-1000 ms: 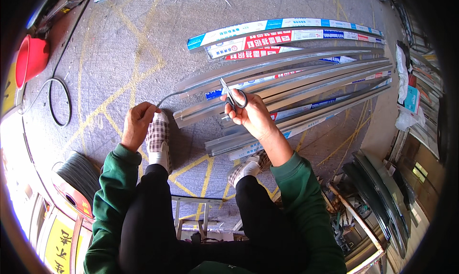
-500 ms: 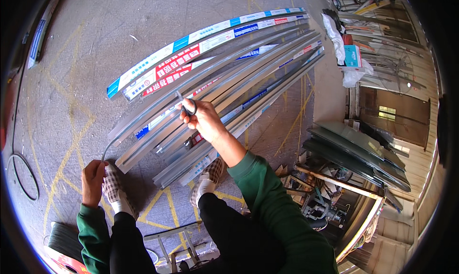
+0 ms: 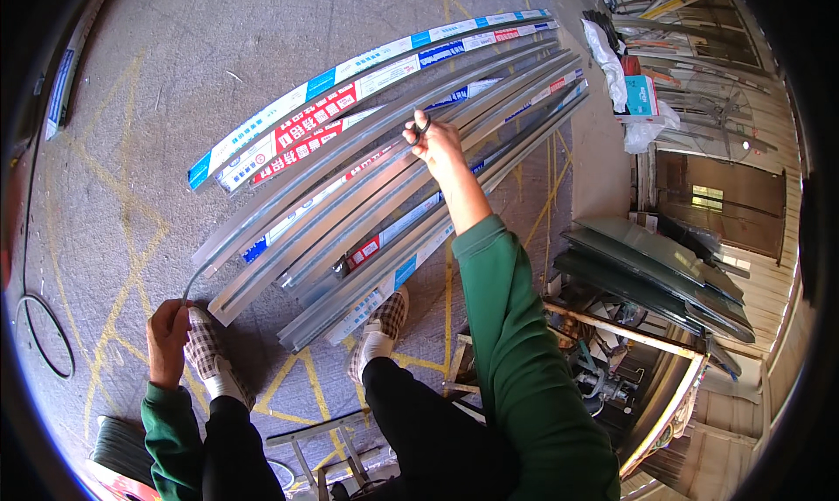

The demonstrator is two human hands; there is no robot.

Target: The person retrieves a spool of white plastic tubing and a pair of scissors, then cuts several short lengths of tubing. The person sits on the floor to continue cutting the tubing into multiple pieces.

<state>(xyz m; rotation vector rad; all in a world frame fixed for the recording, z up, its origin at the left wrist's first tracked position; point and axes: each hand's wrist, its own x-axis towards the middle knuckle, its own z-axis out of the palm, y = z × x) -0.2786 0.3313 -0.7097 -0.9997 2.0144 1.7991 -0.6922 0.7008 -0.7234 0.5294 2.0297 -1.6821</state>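
Note:
Long metal profiles (image 3: 301,255) lie side by side on the floor, several with printed blue, red and white film. By their near left ends my left hand (image 3: 167,342) pinches a thin grey flexible strip (image 3: 189,284), which bends up to the end of one profile. My right hand (image 3: 441,147) is closed around black-handled scissors (image 3: 423,128) above the middle of the profiles. The scissors' blades can hardly be made out. Whether that hand touches a profile I cannot tell.
My checkered shoes (image 3: 203,342) stand at the profiles' near ends. A metal-framed cart (image 3: 625,331) with tools is at the right, below stacked dark panels (image 3: 655,274). A blue box (image 3: 641,96) lies at far right. A black coil (image 3: 118,449) sits lower left.
My right hand has moved away and to the right along the profiles with the scissors. My left hand has stayed nearly still, holding the strip.

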